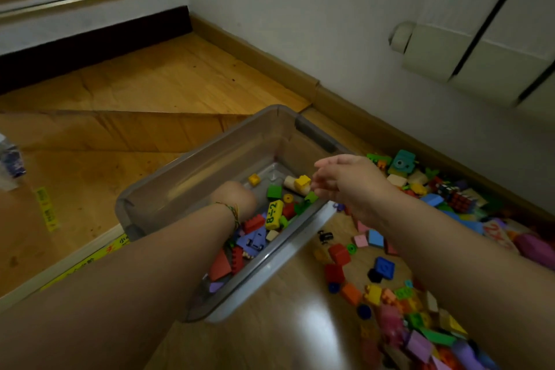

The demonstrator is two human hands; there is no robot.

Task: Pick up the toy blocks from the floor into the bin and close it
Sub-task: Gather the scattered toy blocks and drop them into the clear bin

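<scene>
Grey translucent bin [210, 150], open, on the wooden floor [168, 81] near the skirting board, partly filled with toy blocks [252, 224], among them a yellow block marked 8÷2 [274, 215]. Left hand [237, 198], a braided bracelet [232, 213] at its wrist, reaches down inside the bin; its fingers are hidden, so its grasp cannot be told. Right hand [348, 180] hovers over the bin's right rim, fingers loose and apart, apparently holding nothing. Scattered blocks [383, 267] lie on the floor beside the bin's right side, along the wall.
</scene>
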